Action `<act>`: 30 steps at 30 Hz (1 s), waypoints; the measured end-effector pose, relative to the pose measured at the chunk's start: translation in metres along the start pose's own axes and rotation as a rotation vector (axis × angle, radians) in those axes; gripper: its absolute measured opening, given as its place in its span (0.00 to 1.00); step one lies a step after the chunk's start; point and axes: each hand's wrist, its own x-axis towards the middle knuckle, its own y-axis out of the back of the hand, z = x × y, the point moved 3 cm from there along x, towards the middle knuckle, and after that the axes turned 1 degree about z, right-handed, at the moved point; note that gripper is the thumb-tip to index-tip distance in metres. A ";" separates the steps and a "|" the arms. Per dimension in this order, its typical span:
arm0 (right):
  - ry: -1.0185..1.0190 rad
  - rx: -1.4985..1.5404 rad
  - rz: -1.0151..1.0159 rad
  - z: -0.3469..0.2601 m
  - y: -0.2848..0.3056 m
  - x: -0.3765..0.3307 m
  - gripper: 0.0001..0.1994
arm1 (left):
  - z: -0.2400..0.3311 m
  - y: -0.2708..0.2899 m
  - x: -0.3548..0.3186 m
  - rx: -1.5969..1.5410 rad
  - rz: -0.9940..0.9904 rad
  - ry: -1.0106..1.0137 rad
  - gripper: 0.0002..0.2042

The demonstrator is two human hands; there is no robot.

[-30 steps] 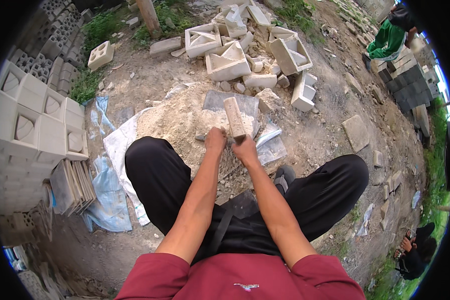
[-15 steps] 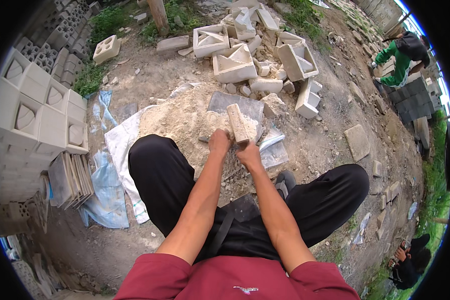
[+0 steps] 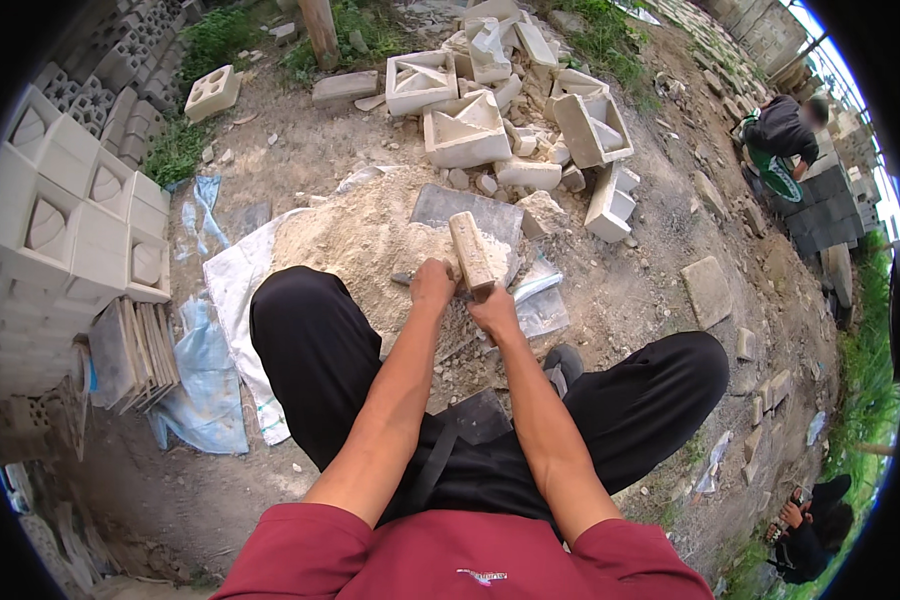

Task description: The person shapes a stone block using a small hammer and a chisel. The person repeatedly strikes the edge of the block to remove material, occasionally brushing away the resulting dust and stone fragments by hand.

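My left hand [image 3: 433,281] is closed over the heap of sandy powder [image 3: 322,232], beside a pale oblong block [image 3: 471,247]. A short dark piece [image 3: 401,278] sticks out on the left of that fist; the rest of it is hidden. Close by, my right hand [image 3: 494,308] is closed at the near end of the block, which stands tilted with its far end higher up the picture. Behind the block lies a flat grey slab [image 3: 447,207] dusted with powder. My fingers are mostly hidden from above.
Broken and whole cast blocks [image 3: 467,130] are piled ahead. Patterned blocks [image 3: 95,222] are stacked at left, near leaning boards [image 3: 130,355] and blue sheeting [image 3: 202,385]. A white sack [image 3: 240,290] lies under the powder. Two other people [image 3: 785,130] are at the right.
My hands and the block keep nearly the same place, with the whole view shifted slightly. At the upper right, the other person has changed posture beside the grey blocks.
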 end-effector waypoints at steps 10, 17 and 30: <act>0.101 0.313 0.106 -0.057 0.033 0.008 0.20 | -0.028 -0.012 0.009 -0.034 0.194 0.063 0.12; -0.014 0.100 -0.099 -0.008 0.020 0.018 0.20 | -0.009 0.000 0.007 -0.004 0.038 -0.067 0.12; -0.059 0.116 -0.104 -0.014 0.014 -0.001 0.21 | -0.003 0.003 -0.002 -0.021 0.059 0.037 0.08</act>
